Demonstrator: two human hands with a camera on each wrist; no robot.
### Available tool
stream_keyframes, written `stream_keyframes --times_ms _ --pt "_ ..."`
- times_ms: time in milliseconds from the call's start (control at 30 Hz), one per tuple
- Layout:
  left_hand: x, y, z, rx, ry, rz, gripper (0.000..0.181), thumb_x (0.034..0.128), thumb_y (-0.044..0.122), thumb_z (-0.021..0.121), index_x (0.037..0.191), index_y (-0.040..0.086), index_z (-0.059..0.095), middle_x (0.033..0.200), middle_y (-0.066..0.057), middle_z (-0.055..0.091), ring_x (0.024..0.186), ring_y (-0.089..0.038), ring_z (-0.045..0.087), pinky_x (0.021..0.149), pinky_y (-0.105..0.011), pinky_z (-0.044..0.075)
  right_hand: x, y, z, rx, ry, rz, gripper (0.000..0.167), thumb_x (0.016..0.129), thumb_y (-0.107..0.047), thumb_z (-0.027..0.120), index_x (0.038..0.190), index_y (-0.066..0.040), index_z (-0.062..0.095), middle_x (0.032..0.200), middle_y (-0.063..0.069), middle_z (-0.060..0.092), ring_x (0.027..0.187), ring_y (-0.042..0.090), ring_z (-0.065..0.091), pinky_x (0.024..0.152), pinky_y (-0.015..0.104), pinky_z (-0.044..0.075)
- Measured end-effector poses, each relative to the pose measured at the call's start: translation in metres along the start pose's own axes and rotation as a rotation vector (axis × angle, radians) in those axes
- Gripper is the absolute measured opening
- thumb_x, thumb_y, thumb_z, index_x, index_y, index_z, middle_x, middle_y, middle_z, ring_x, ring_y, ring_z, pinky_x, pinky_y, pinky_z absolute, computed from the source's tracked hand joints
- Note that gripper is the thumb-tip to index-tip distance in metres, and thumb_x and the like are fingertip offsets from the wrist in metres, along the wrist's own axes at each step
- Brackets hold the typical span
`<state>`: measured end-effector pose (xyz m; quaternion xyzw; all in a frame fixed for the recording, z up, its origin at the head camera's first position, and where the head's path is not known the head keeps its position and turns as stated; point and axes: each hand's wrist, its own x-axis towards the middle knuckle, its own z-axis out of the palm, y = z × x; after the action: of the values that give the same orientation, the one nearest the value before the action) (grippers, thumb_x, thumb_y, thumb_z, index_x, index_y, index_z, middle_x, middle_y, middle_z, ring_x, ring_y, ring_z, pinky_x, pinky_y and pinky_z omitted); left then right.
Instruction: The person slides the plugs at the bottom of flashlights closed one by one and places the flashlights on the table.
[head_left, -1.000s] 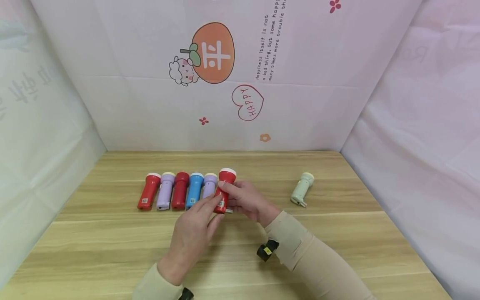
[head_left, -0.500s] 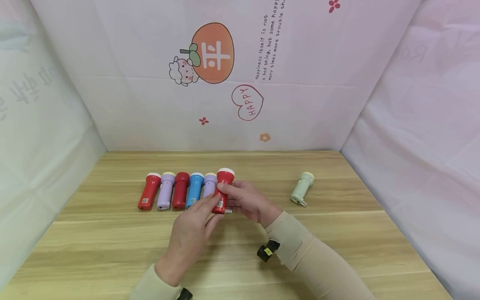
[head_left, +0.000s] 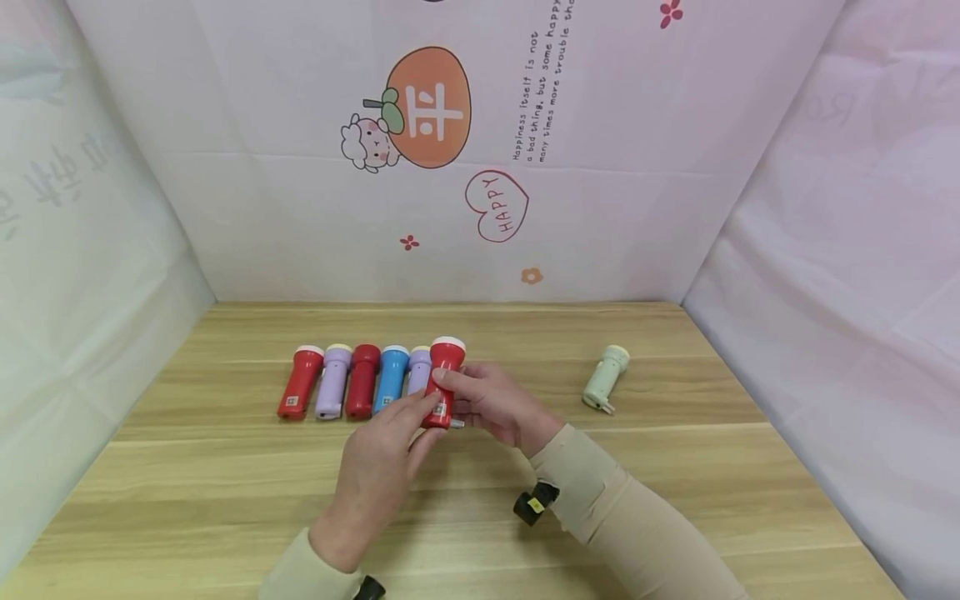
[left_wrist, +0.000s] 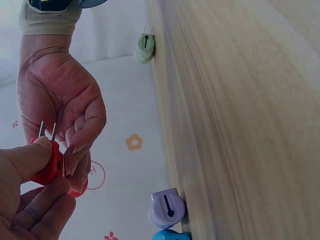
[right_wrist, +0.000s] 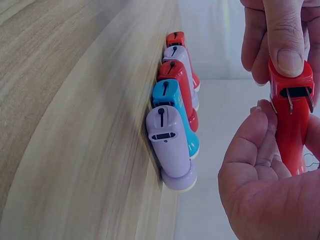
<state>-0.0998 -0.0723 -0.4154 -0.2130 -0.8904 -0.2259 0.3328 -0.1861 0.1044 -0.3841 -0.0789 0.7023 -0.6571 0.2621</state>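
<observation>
A red flashlight (head_left: 447,357) with a white rim is held above the table by both hands. My left hand (head_left: 377,458) pinches its tail end, the thumb pressing close to two metal plug prongs (right_wrist: 290,101) that stick out there. Fingers and thumb of my right hand (head_left: 501,406) grip the body from the right side. Just left of it lies a purple flashlight (right_wrist: 170,152), partly covered in the head view. Beside that are a blue flashlight (head_left: 392,375), a dark red one (head_left: 363,381), another purple one (head_left: 332,385) and a red one (head_left: 302,383), in a row.
A pale green flashlight (head_left: 606,377) lies apart on the right of the wooden table (head_left: 675,500), its prongs folded out. White printed cloth (head_left: 315,225) encloses the back and both sides.
The held red flashlight has shifted slightly left, with both hands still on it. The flashlights on the table stay where they were.
</observation>
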Motion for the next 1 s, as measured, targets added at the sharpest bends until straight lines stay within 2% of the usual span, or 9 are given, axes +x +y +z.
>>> stream_keyframes --times_ms 400,1000 --pt "0.0003 0.0024 -0.0028 0.018 0.013 0.012 0.057 0.0780 0.021 0.092 0.130 0.008 0.073 0.123 -0.008 0.076 0.111 -0.022 0.075 0.087 -0.034 0.062 -0.0026 0.0005 0.0008 -0.004 -0.008 -0.014 0.054 0.100 -0.044 0.067 0.132 -0.001 0.061 0.113 0.011 0.075 0.093 0.023 0.074 0.088 0.032 0.061" --pt "0.0005 0.0047 -0.0038 0.010 -0.016 -0.003 0.055 0.0807 0.020 0.090 0.132 0.008 0.072 0.123 -0.008 0.076 0.109 -0.023 0.076 0.086 -0.034 0.062 -0.0026 0.0013 -0.0014 0.007 -0.015 -0.016 0.053 0.102 -0.042 0.065 0.133 0.001 0.060 0.110 0.011 0.076 0.092 0.021 0.074 0.087 0.033 0.061"
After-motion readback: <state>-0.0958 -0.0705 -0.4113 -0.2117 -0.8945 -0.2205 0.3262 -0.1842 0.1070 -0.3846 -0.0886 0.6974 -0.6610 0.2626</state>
